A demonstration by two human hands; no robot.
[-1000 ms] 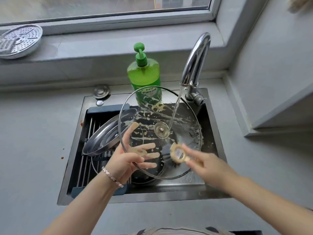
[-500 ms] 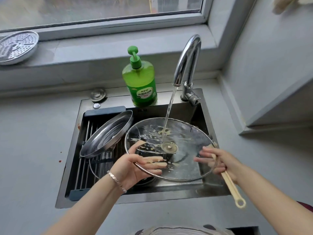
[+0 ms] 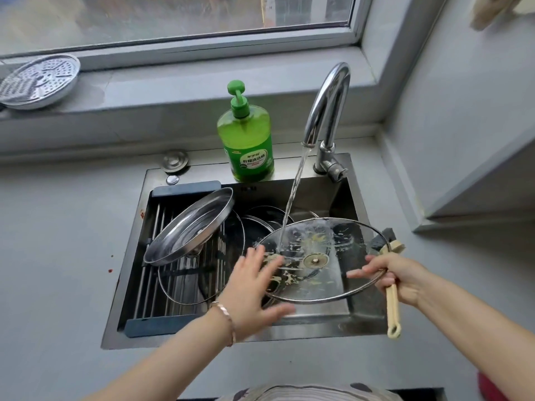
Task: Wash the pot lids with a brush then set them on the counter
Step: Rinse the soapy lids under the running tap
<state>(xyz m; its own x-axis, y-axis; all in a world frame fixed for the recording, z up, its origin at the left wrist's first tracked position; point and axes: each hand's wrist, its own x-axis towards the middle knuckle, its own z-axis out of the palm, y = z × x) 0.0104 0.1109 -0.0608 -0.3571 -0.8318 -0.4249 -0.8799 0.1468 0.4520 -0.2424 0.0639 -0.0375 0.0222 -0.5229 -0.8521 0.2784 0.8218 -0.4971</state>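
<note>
A large glass pot lid (image 3: 333, 273) with a metal rim lies nearly flat over the sink, inner side up, streaked with yellowish foam. Tap water (image 3: 292, 198) falls on its left part. My right hand (image 3: 396, 274) holds the lid's right rim together with the cream handle of a brush (image 3: 392, 302), whose head pokes up behind the rim. My left hand (image 3: 252, 287) is spread with straight fingers on the lid's left edge. A steel lid (image 3: 191, 227) leans tilted on the sink rack. Other glass lids (image 3: 185, 285) lie lower in the basin.
A green dish soap bottle (image 3: 246, 140) stands behind the sink (image 3: 260, 334), next to the chrome faucet (image 3: 327, 111). A perforated steel steamer plate (image 3: 37, 81) rests on the windowsill at the left. Grey counter (image 3: 58, 256) surrounds the sink on both sides.
The glass lid went from upright to nearly flat under the stream. My right hand stopped scrubbing and took the right rim with the brush. My left hand let go and spread its fingers.
</note>
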